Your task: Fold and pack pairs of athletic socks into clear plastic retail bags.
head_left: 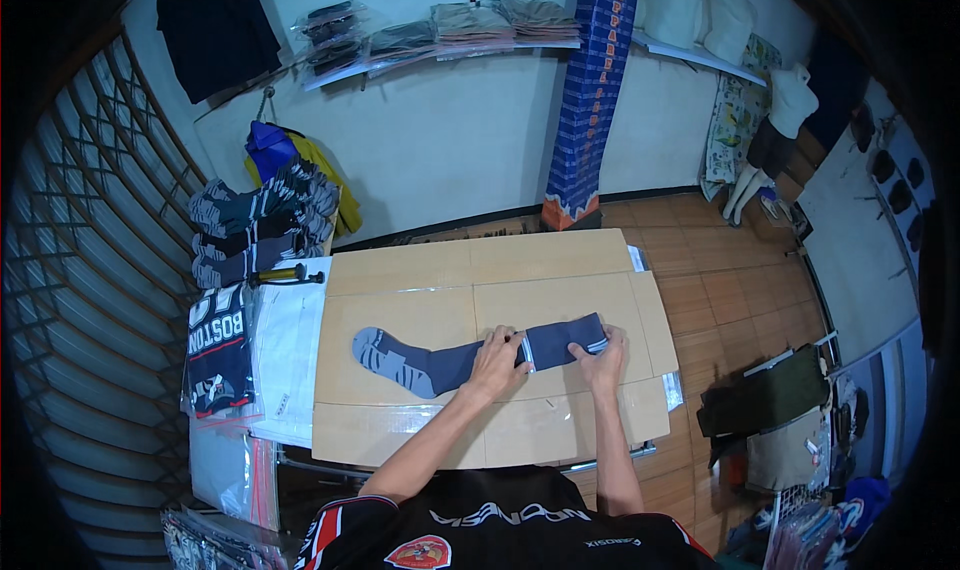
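Note:
A long dark grey-blue sock (454, 366) with a light grey patterned foot lies flat across the cardboard sheet (400, 310), its toe to the left and its cuff to the right. Around its leg sits a narrow white band (528, 351). My left hand (496, 364) rests on the leg just left of this band, fingers bent and closed on the fabric, with the fingertips close to the band. At the striped cuff, my right hand (602, 360) pinches the edge between thumb and fingers.
A pile of socks (262, 220) stands beyond the table's left side, near a bagged dark shirt (220, 355) and a white sheet (292, 380). Behind the table rises a blue wrapped pillar (590, 100). Folded garments fill the wall shelf (440, 67). At right hang garments on a rack (765, 395).

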A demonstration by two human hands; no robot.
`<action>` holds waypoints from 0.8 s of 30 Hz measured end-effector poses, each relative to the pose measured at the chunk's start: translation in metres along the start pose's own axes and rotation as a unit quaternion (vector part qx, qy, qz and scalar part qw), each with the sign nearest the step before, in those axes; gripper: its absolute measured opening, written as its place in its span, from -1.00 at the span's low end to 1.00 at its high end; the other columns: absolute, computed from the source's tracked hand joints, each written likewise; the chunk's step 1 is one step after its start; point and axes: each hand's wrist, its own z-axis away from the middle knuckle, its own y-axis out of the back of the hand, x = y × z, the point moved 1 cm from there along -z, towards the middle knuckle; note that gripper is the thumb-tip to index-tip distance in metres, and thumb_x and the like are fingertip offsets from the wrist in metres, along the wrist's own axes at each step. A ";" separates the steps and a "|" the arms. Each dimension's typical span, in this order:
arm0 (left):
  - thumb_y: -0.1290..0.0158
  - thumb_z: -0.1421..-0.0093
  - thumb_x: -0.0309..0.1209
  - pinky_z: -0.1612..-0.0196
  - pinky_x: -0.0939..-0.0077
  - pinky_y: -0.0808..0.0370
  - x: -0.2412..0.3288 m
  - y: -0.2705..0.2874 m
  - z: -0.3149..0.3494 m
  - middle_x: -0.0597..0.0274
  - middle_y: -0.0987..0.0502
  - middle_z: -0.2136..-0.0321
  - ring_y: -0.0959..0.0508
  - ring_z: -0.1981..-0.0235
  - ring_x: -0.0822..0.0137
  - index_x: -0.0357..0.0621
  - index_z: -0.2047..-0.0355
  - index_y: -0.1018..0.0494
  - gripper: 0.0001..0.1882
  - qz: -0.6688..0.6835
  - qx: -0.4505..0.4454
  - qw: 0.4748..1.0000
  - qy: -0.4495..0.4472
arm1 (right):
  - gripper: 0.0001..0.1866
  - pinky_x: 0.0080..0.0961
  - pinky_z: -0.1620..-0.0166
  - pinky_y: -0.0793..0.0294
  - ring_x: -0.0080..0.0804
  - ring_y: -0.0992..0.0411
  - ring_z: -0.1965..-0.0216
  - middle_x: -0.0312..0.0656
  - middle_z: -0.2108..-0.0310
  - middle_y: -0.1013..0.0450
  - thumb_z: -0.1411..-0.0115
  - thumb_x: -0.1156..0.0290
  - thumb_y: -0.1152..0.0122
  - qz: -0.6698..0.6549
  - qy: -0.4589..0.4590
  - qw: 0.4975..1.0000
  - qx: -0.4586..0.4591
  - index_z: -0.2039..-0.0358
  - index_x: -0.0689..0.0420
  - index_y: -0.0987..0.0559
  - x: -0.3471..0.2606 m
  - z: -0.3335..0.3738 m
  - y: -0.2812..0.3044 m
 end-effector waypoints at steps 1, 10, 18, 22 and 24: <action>-0.37 -0.10 -0.31 -0.16 0.09 -0.47 0.001 0.000 -0.001 -0.04 -0.37 -0.12 -0.42 -0.14 -0.10 -0.24 -0.19 -0.44 -0.34 -0.005 -0.010 1.000 0.005 | -0.23 -0.31 0.01 -0.56 -0.16 -0.54 0.09 0.02 0.08 -0.51 0.13 0.50 -0.66 -0.065 0.015 0.998 0.005 -0.09 0.33 -0.43 0.004 -0.002 -0.002; -0.39 -0.06 -0.30 -0.16 0.10 -0.48 0.005 0.009 0.000 -0.02 -0.37 -0.10 -0.41 -0.15 -0.07 -0.18 -0.22 -0.43 -0.29 -0.015 -0.027 0.999 0.029 | -0.25 -0.60 0.28 -0.58 -0.47 -0.57 0.31 -0.11 0.23 -0.54 0.01 0.59 -0.57 -0.333 -0.033 0.940 -0.067 -0.16 0.32 -0.35 -0.053 0.016 -0.003; -0.37 -0.04 -0.30 -0.14 0.07 -0.49 0.002 0.012 0.001 -0.02 -0.37 -0.05 -0.40 -0.15 -0.07 -0.16 -0.19 -0.45 -0.31 0.011 -0.031 0.998 0.051 | -0.31 -0.63 0.34 -0.56 -0.58 -0.52 0.36 -0.19 0.28 -0.51 -0.03 0.57 -0.54 -0.383 -0.020 0.915 -0.129 -0.15 0.28 -0.37 -0.077 0.038 -0.032; -0.30 -0.08 -0.46 -0.12 0.11 -0.51 -0.009 0.018 0.010 -0.10 -0.47 -0.04 -0.49 -0.08 -0.11 -0.22 -0.18 -0.45 -0.39 0.080 -0.010 0.996 0.034 | -0.30 -0.56 0.17 -0.63 -0.45 -0.57 0.18 -0.07 0.12 -0.52 -0.03 0.63 -0.52 -0.366 -0.004 0.918 -0.151 -0.15 0.29 -0.35 -0.079 0.045 -0.045; -0.26 -0.09 -0.52 -0.10 0.15 -0.54 -0.016 0.027 0.022 -0.12 -0.51 -0.03 -0.54 -0.04 -0.09 -0.25 -0.16 -0.45 -0.42 0.140 0.017 0.990 0.015 | -0.31 -0.58 0.19 -0.62 -0.46 -0.57 0.19 -0.07 0.11 -0.52 -0.03 0.62 -0.52 -0.359 0.018 0.921 -0.151 -0.15 0.29 -0.36 -0.074 0.047 -0.054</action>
